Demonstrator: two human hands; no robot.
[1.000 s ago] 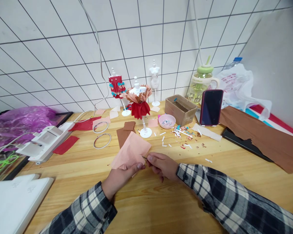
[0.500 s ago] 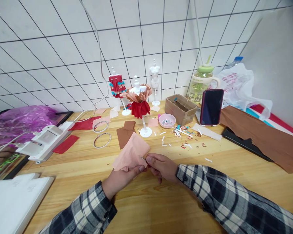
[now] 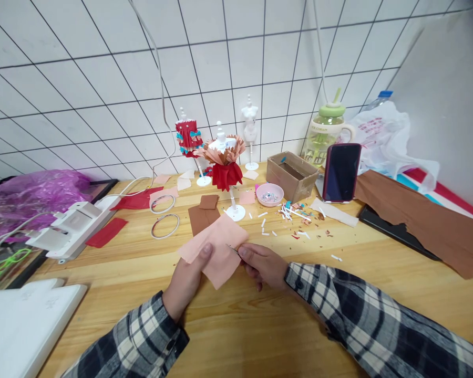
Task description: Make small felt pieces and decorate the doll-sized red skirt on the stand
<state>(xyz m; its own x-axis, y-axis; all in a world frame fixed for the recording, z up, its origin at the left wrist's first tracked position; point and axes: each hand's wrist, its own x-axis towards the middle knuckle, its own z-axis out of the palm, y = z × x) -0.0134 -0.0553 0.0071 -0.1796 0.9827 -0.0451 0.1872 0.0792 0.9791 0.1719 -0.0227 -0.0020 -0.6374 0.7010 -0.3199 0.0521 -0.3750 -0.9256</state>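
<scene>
Pink crepe paper (image 3: pixel 220 239) is pinched between the thumb and fingers of my left hand (image 3: pixel 187 278), with a corner hanging down past the thumb. My right hand (image 3: pixel 266 265) is closed around small scissors (image 3: pixel 233 249). Only their thin metal tips show, lying against the right side of the paper; the handles are hidden in my fingers. Just beyond the paper stands a mini dress form (image 3: pixel 227 176) with a red skirt and a pink-brown ruffled paper top. Brown paper pieces (image 3: pixel 199 220) lie behind the pink paper.
Behind stand a red-dressed form (image 3: pixel 189 139) and a bare white form (image 3: pixel 250 131). A pink bowl (image 3: pixel 270 202), a cardboard box (image 3: pixel 295 184), paper scraps (image 3: pixel 294 212) and a phone (image 3: pixel 341 173) are to the right. Two rings (image 3: pixel 165 227) and a power strip (image 3: pixel 73 231) lie left.
The pink paper has been turned and spread, and a corner now hangs toward me. My left hand has shifted left, apart from my right hand, which still holds the scissors.
</scene>
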